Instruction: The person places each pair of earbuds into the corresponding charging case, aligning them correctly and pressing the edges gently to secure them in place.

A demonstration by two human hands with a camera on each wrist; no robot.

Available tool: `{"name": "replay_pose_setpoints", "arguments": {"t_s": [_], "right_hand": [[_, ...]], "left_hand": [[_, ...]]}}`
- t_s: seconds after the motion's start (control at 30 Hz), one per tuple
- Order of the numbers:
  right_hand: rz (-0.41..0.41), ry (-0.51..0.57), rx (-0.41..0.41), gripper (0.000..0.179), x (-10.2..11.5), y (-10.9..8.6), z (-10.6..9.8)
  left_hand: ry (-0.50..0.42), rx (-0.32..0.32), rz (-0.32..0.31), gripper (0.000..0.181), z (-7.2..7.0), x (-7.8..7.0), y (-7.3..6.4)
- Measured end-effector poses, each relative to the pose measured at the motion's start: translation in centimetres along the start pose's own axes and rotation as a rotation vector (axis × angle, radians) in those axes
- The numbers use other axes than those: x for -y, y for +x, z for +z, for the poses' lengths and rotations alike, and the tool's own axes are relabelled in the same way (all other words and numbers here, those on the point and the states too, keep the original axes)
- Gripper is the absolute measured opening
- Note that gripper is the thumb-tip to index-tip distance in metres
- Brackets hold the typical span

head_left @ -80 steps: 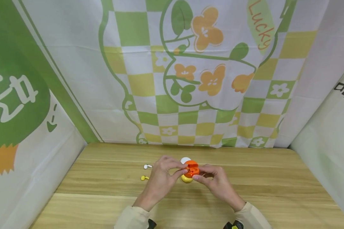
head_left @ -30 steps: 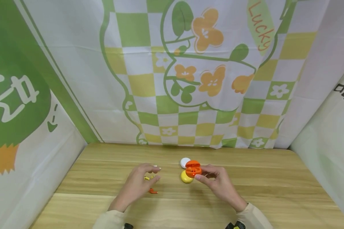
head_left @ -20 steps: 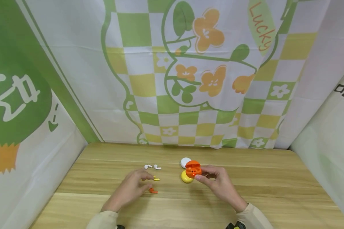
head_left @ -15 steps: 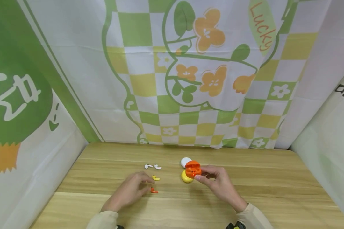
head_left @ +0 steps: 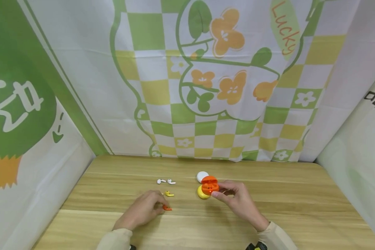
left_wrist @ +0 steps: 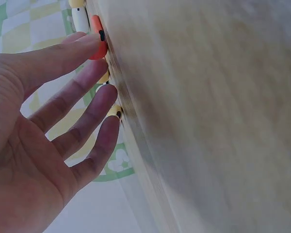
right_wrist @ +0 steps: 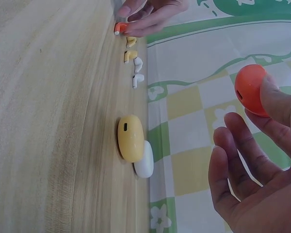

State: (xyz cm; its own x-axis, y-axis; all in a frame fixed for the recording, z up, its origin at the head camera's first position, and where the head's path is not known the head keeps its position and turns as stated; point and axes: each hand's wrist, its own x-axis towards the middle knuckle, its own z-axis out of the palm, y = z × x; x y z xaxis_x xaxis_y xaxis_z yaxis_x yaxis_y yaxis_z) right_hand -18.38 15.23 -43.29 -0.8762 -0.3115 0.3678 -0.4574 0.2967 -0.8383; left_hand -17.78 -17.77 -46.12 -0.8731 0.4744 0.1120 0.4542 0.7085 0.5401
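Observation:
My left hand point(head_left: 143, 209) is low over the table at the left, its thumb and index finger pinching an orange earbud point(head_left: 167, 208) by the end nearest them. In the left wrist view the earbud point(left_wrist: 99, 41) shows between thumb and index finger, the other fingers spread. My right hand point(head_left: 239, 201) holds an orange earbud case point(head_left: 210, 187) between thumb and fingers, lid up, hollow facing me. The right wrist view shows the rounded outside of the case point(right_wrist: 251, 90), raised off the table.
Two white earbuds point(head_left: 171, 181) lie on the wooden table point(head_left: 112, 180) beyond my left hand. Closer in is a yellow earbud point(head_left: 169, 194); another is mostly hidden by the hand. A closed yellow case point(head_left: 202, 194) and a white case point(head_left: 201, 176) sit behind the orange one.
My left hand has left the orange case, travelled left and down to the table, and closed finger and thumb on the orange earbud. The right hand keeps the case in nearly the same place.

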Motion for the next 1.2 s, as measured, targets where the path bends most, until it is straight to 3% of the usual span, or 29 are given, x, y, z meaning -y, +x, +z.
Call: {"name": "replay_pose_setpoints", "arguments": {"t_s": [0.7,0.9,1.2], "right_hand": [[0.017,0.0,0.021,0.021,0.15,0.05,-0.2],[0.014,-0.001,0.017,0.023,0.19,0.05,-0.24],[0.012,-0.004,0.02,0.021,0.2,0.03,-0.28]], "left_hand": [[-0.04,0.016,-0.049,0.017,0.13,-0.11,0.17],[-0.062,-0.01,-0.017,0.014,-0.16,-0.32,0.32],[-0.137,-0.068,0.09,0.013,-0.34,-0.8,0.51]]}}
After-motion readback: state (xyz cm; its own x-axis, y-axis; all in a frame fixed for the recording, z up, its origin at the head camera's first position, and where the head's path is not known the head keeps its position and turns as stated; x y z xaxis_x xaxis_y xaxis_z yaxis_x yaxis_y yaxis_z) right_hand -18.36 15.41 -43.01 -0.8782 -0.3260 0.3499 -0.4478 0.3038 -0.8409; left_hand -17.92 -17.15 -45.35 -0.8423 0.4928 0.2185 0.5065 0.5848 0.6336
